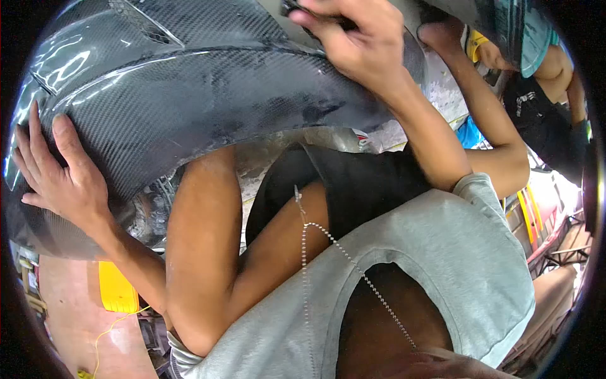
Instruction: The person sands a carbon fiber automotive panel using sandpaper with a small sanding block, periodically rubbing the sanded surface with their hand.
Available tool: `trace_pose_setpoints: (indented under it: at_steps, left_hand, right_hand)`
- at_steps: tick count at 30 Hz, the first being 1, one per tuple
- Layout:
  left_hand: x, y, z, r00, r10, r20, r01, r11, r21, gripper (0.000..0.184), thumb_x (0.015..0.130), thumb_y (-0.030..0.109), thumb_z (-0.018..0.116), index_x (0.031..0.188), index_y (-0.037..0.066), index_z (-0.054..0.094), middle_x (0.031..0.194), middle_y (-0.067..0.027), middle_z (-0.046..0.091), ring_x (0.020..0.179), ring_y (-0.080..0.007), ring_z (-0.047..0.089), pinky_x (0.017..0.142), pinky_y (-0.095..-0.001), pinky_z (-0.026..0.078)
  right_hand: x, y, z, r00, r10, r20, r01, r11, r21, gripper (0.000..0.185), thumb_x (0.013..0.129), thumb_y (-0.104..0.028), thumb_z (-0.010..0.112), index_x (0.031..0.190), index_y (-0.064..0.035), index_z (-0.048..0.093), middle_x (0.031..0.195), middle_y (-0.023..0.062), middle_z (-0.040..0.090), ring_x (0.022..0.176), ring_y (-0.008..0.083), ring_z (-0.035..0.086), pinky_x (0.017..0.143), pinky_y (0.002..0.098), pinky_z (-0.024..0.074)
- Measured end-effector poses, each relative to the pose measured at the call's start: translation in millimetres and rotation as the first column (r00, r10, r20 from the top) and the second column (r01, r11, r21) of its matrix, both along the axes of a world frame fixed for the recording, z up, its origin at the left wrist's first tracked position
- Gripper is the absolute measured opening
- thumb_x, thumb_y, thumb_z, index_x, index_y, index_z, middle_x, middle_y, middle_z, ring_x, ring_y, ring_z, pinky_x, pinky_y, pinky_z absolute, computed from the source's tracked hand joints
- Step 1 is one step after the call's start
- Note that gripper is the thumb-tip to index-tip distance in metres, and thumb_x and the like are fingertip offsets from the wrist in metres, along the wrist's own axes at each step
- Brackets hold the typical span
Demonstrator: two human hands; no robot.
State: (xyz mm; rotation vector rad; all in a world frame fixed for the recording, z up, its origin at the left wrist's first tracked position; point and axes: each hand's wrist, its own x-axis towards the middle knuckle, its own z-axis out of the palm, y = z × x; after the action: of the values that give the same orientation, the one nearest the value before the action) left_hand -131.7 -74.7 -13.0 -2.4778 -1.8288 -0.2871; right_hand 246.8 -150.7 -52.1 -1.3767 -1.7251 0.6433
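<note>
A curved, glossy carbon-fibre body panel (208, 88) with a vent near its top fills the upper left of the head view. My left hand (66, 170) lies flat on the panel's left end, fingers spread. Higher up, my right hand (363, 41) has its fingers closed around a small black object (291, 7) at the panel's upper edge. Most of that object is hidden by the fingers or cut off by the frame, so its kind is unclear. Dark smudges (319, 114) mark the panel's lower right part.
My bent legs (202, 252) are close under the panel. A yellow plastic piece (118, 287) and a thin yellow cord (96, 344) lie at lower left. Another person in black clothing (536, 114) is at the right, near a blue item (468, 134).
</note>
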Motion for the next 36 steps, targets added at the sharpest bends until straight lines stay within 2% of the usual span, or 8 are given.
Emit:
trace_pose_setpoints:
  at_steps: [5, 10, 13, 16, 21, 22, 25, 36]
  left_hand:
    - [1.2, 1.4, -1.6, 1.000, -0.010, 0.012, 0.009, 0.999, 0.033, 0.054, 0.100, 0.062, 0.051, 0.146, 0.034, 0.059, 0.156, -0.0084, 0.050, 0.150, -0.0348, 0.036, 0.114, -0.0783, 0.006]
    - [-5.4, 2.4, -5.0, 0.999, -0.039, 0.000, 0.039, 0.998, 0.057, 0.055, 0.099, 0.064, 0.051, 0.145, 0.034, 0.059, 0.156, -0.0080, 0.051, 0.150, -0.0341, 0.037, 0.113, -0.0784, 0.009]
    - [-7.7, 5.1, -4.9, 0.999, -0.038, 0.001, 0.038, 0.999, 0.026, 0.055, 0.099, 0.064, 0.051, 0.145, 0.034, 0.059, 0.156, -0.0076, 0.051, 0.149, -0.0343, 0.037, 0.113, -0.0786, 0.010]
    - [-4.6, 2.2, -5.0, 0.999, -0.032, 0.012, 0.031, 0.998, 0.051, 0.058, 0.099, 0.068, 0.049, 0.145, 0.034, 0.059, 0.156, -0.0075, 0.051, 0.150, -0.0356, 0.036, 0.113, -0.0793, 0.007]
    - [-3.6, 0.7, -6.0, 1.000, -0.015, 0.019, 0.014, 0.998, 0.059, 0.059, 0.098, 0.069, 0.048, 0.145, 0.035, 0.059, 0.157, -0.0055, 0.050, 0.152, -0.0356, 0.034, 0.113, -0.0792, 0.005]
    - [-5.0, 1.4, -5.8, 1.000, -0.017, 0.007, 0.017, 0.999, 0.046, 0.059, 0.098, 0.069, 0.048, 0.145, 0.035, 0.059, 0.157, -0.0049, 0.050, 0.152, -0.0355, 0.034, 0.113, -0.0792, 0.005]
    - [-2.6, 1.6, -5.0, 1.000, -0.006, 0.008, 0.005, 0.999, 0.054, 0.058, 0.098, 0.068, 0.049, 0.145, 0.035, 0.059, 0.157, -0.0050, 0.050, 0.152, -0.0351, 0.034, 0.113, -0.0793, 0.006]
    - [-6.6, 4.0, -7.3, 0.999, -0.043, 0.015, 0.042, 0.997, 0.058, 0.057, 0.098, 0.068, 0.050, 0.144, 0.036, 0.060, 0.155, -0.0047, 0.052, 0.151, -0.0347, 0.036, 0.113, -0.0784, 0.006]
  right_hand:
    - [9.3, -16.9, 4.5, 0.983, 0.025, 0.184, -0.026, 1.000, 0.001, 0.028, 0.071, 0.002, 0.088, 0.097, -0.0014, 0.076, 0.101, 0.0140, 0.073, 0.082, 0.0255, 0.070, 0.072, 0.0314, 0.0533]
    - [-3.7, -12.7, 8.2, 0.975, 0.006, 0.221, 0.013, 0.997, -0.081, 0.025, 0.073, 0.001, 0.086, 0.095, -0.0010, 0.075, 0.094, 0.0162, 0.072, 0.083, 0.0265, 0.070, 0.077, 0.0330, 0.0536]
    - [-14.5, 1.8, 5.7, 0.998, -0.048, -0.051, 0.047, 0.999, -0.020, 0.016, 0.077, 0.009, 0.078, 0.085, 0.0024, 0.065, 0.077, 0.0144, 0.061, 0.066, 0.0285, 0.059, 0.060, 0.0347, 0.0469]
    - [2.5, -24.0, 13.2, 0.978, -0.006, 0.211, 0.020, 0.998, -0.063, 0.023, 0.072, 0.000, 0.086, 0.093, -0.0013, 0.076, 0.087, 0.0152, 0.073, 0.082, 0.0275, 0.070, 0.078, 0.0328, 0.0535]
    - [-17.9, -3.6, 14.9, 0.976, -0.036, 0.214, 0.052, 0.996, -0.071, 0.021, 0.073, -0.001, 0.086, 0.091, -0.0018, 0.076, 0.081, 0.0123, 0.071, 0.078, 0.0247, 0.066, 0.076, 0.0309, 0.0520]
    - [-26.3, 10.3, 2.8, 0.990, -0.058, -0.128, 0.060, 0.998, 0.011, 0.016, 0.078, 0.008, 0.078, 0.084, 0.0024, 0.064, 0.075, 0.0143, 0.059, 0.064, 0.0285, 0.056, 0.058, 0.0357, 0.0444]
    - [-8.8, -7.9, 13.2, 0.976, -0.018, 0.219, 0.052, 0.987, -0.152, 0.021, 0.074, -0.002, 0.086, 0.091, -0.0015, 0.076, 0.082, 0.0124, 0.071, 0.077, 0.0242, 0.066, 0.073, 0.0307, 0.0508]
    - [-8.9, -3.9, 9.6, 0.998, -0.035, 0.053, 0.039, 0.996, -0.083, 0.015, 0.079, 0.001, 0.081, 0.083, 0.0015, 0.066, 0.078, 0.0129, 0.063, 0.069, 0.0249, 0.059, 0.066, 0.0340, 0.0458]
